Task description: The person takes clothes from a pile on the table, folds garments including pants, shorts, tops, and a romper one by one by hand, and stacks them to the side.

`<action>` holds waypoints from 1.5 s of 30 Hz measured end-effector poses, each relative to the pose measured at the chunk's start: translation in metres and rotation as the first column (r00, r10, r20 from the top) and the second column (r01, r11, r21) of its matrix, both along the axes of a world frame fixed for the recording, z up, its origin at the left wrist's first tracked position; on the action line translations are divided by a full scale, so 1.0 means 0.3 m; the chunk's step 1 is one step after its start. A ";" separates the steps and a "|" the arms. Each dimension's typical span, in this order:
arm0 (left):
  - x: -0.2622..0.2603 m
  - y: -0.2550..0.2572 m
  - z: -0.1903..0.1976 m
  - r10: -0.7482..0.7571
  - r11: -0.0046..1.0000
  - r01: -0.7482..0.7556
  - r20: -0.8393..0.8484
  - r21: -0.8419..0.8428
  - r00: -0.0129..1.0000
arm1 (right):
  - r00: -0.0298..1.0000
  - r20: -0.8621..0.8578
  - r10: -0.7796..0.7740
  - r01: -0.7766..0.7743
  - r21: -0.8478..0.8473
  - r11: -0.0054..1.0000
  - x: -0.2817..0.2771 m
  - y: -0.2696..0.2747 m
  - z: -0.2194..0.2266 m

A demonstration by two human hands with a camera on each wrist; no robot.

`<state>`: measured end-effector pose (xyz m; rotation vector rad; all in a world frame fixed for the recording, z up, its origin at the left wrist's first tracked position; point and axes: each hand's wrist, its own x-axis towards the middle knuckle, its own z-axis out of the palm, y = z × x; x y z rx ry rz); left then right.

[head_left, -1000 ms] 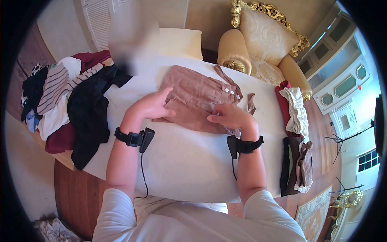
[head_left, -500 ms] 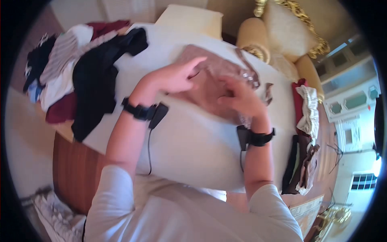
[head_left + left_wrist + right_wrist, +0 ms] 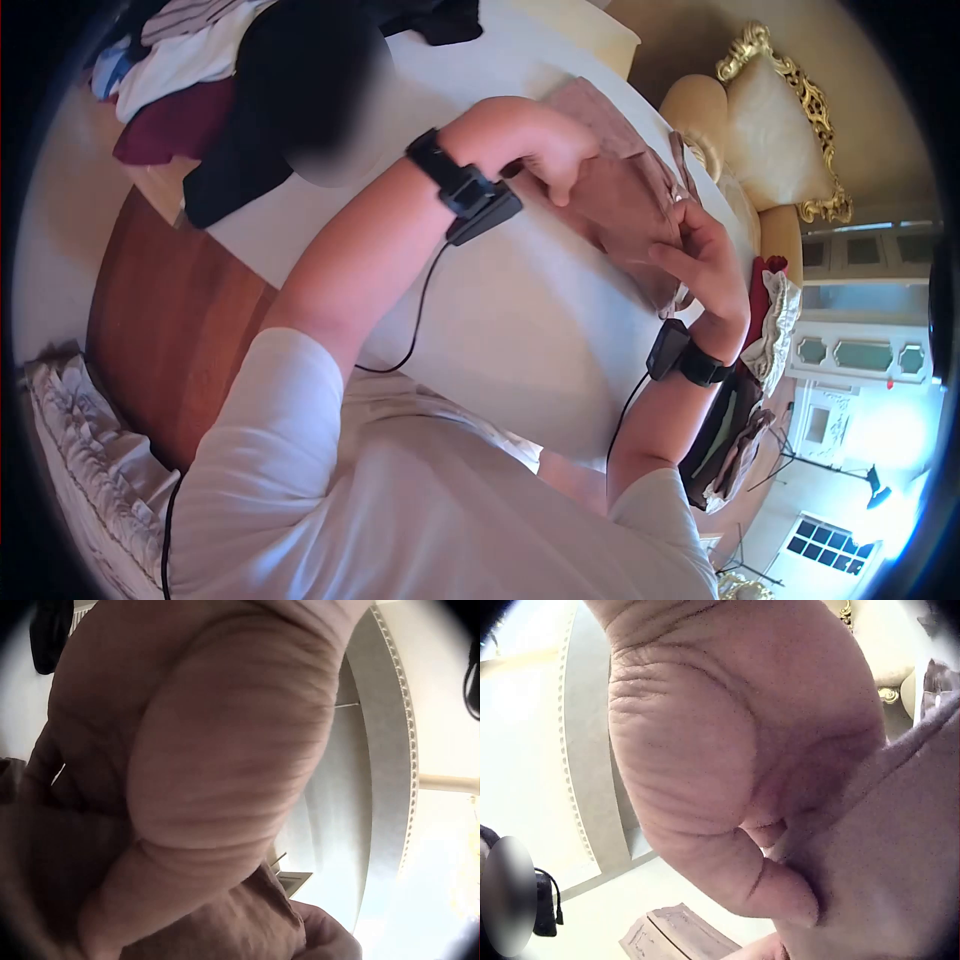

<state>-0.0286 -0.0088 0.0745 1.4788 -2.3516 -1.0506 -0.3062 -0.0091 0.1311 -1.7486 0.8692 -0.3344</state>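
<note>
A brown garment (image 3: 610,205) with buttons and thin straps lies bunched toward the far right of the white-covered table (image 3: 480,300). My left hand (image 3: 540,150) grips its near left part; in the left wrist view the brown cloth (image 3: 217,930) passes between thumb and fingers. At the garment's right side, my right hand (image 3: 712,265) pinches an edge. Close up in the right wrist view, the thumb presses the cloth (image 3: 900,847) and the fingers are mostly hidden behind it. Each wrist wears a black strapped camera with a cable.
Heaped clothes lie on the left, among them a maroon piece (image 3: 180,125) and a black one (image 3: 230,185). A blurred dark shape (image 3: 320,90) overlaps them. Along the right edge sit folded clothes, including a cream one (image 3: 780,335). A gilded armchair (image 3: 770,150) stands beyond.
The head view has turned, shifting the table and clothes. Both hands, earlier loosely spread over the flat garment, now hold it, and the cloth has become bunched and lifted between them.
</note>
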 end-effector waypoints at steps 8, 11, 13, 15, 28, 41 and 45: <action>-0.028 -0.076 -0.145 0.026 0.977 -0.028 -0.014 -0.212 1.000 | 0.991 -0.016 -0.135 0.130 -0.176 0.976 0.000 0.015 -0.202; -0.053 -0.193 -0.168 0.068 0.995 -0.064 -0.039 0.077 0.997 | 0.936 -0.118 -0.332 0.277 -0.336 0.900 0.009 0.045 -0.291; -0.061 -0.135 -0.275 0.205 0.978 -0.166 -0.414 0.129 0.887 | 0.936 -0.080 -0.342 0.315 -0.239 0.919 -0.061 -0.032 -0.338; -0.038 -0.019 -0.319 0.228 0.969 -0.173 -0.384 0.174 0.895 | 0.939 -0.140 -0.315 0.275 -0.251 0.928 -0.046 -0.028 -0.324; -0.121 0.178 -0.241 0.107 0.988 -0.061 -0.349 0.142 0.931 | 0.924 0.065 -0.378 0.378 0.008 0.926 -0.120 -0.088 -0.421; -0.168 -0.041 -0.161 -0.069 0.997 0.073 -0.260 0.005 0.963 | 0.820 -0.084 -0.567 0.381 -0.660 0.648 -0.108 0.132 -0.293; -0.172 -0.212 -0.203 -0.061 0.998 0.059 -0.186 -0.015 0.981 | 0.791 -0.110 -0.602 0.396 -0.658 0.640 -0.087 0.188 -0.287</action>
